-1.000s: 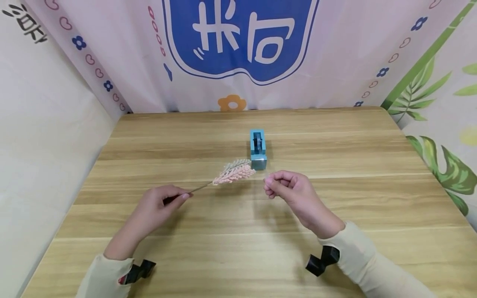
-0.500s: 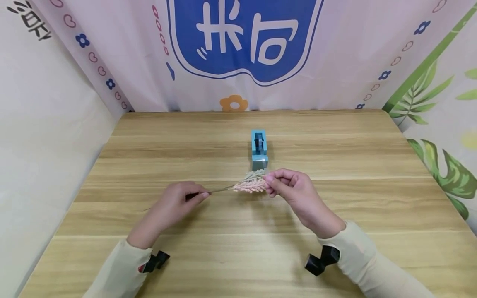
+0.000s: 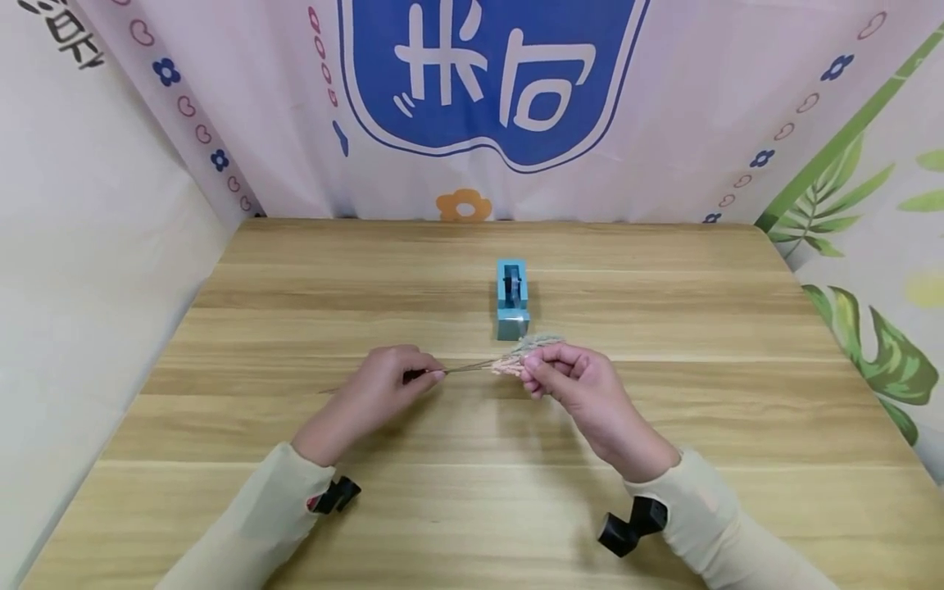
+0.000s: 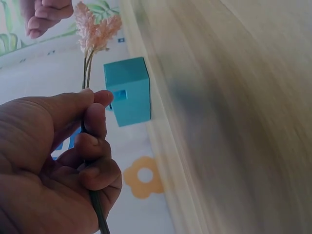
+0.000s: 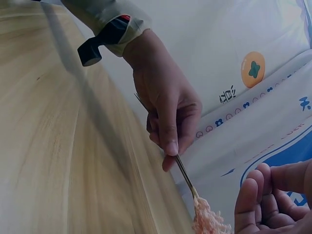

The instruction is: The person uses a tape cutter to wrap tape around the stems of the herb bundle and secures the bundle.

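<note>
My left hand pinches thin brown stems between thumb and forefinger, and the lower stem runs back through the palm in the left wrist view. At the stems' far end are sprigs of small pink flowers, beside a pale green sprig in the head view. My right hand is in front of the flower heads, overlapping them, its thumb and forefinger pinched together on what looks like a strip of clear tape, barely visible. Just beyond the flowers stands a blue tape dispenser, with clear tape over its front edge.
The wood-grain table extends round both hands. Behind it hangs a pink printed curtain with a blue emblem, and a leaf-patterned sheet is on the right. Black cameras are strapped to both wrists.
My left hand has moved right and slightly away from me with the stems, bringing the flower heads from beside the dispenser to behind the right fingers. The right hand has stayed nearly still.
</note>
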Demonstrator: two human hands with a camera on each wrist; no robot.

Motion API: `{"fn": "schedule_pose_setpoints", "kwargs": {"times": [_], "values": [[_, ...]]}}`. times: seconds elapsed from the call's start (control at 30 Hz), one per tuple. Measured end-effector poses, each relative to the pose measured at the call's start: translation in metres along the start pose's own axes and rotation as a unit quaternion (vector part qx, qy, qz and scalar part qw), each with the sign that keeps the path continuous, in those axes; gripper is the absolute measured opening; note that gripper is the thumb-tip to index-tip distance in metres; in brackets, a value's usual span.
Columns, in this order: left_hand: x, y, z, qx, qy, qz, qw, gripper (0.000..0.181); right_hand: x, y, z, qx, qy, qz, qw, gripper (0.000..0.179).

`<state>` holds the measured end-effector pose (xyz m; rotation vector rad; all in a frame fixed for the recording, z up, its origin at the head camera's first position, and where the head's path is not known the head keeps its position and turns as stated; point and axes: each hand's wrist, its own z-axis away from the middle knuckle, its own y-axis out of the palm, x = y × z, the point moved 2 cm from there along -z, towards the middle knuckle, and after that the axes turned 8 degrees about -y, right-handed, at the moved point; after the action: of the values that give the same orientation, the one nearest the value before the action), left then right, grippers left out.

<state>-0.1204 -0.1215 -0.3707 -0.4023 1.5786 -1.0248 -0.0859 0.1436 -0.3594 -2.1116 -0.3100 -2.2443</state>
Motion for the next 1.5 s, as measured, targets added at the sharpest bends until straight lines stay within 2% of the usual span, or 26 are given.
{"fn": "schedule_pose_setpoints", "kwargs": {"times": [0.3,0.47,0.67,0.83,1.0,1.17,1.5], "values": [[-0.012,0.015,-0.017,0.007,0.023,0.010,0.9997,0.014,-0.010,0.001,0.004,0.002,0.001,-0.009,1.0000,0.012],[-0.017,0.021,-0.027,0.014,0.023,0.013,0.9996,0.014,-0.015,0.000,0.005,0.005,0.004,-0.007,1.0000,0.009],[-0.026,0.026,-0.036,0.021,0.036,0.016,0.9990,0.013,-0.021,0.001,0.007,0.002,0.023,-0.004,0.9997,0.019],[-0.034,0.029,-0.039,0.019,0.051,0.019,0.9984,0.012,-0.026,0.003,0.008,0.008,0.026,-0.005,0.9996,0.021],[-0.039,0.033,-0.043,0.018,0.071,0.020,0.9971,0.012,-0.030,0.004,0.009,0.009,0.018,-0.010,0.9997,0.016],[-0.042,0.037,-0.045,0.023,0.081,0.020,0.9963,0.013,-0.032,0.006,0.010,0.013,0.010,-0.005,0.9999,0.022],[-0.051,0.041,-0.046,0.026,0.113,0.023,0.9930,0.013,-0.037,0.006,0.009,0.009,0.023,-0.006,0.9997,0.017]]}}
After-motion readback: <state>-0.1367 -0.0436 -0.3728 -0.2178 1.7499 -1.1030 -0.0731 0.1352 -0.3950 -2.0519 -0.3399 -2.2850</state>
